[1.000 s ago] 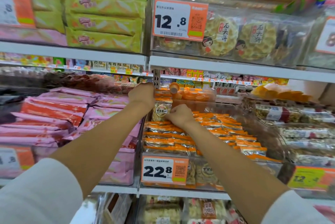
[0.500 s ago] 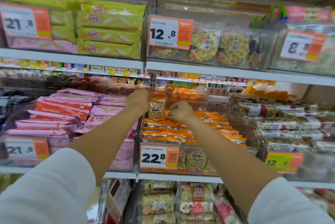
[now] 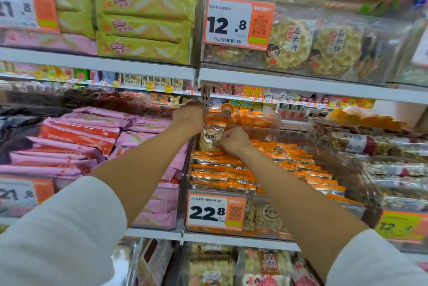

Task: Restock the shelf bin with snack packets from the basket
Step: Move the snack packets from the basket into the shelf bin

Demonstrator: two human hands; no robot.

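The right hand (image 3: 232, 141) pinched the upright snack packet (image 3: 209, 138), the left hand's (image 3: 190, 116) fingers hidden; unsupported, it might topple across the shelf bin (image 3: 266, 200).

Your left hand (image 3: 188, 117) turns its fingers away from you, so whether they hold the snack packet (image 3: 209, 138) between your hands cannot be told. Your right hand (image 3: 232, 141) covers that packet's right edge. Far up-left of your left hand, a price tag (image 3: 25, 6) is cut by the view's edge; its digits blur.
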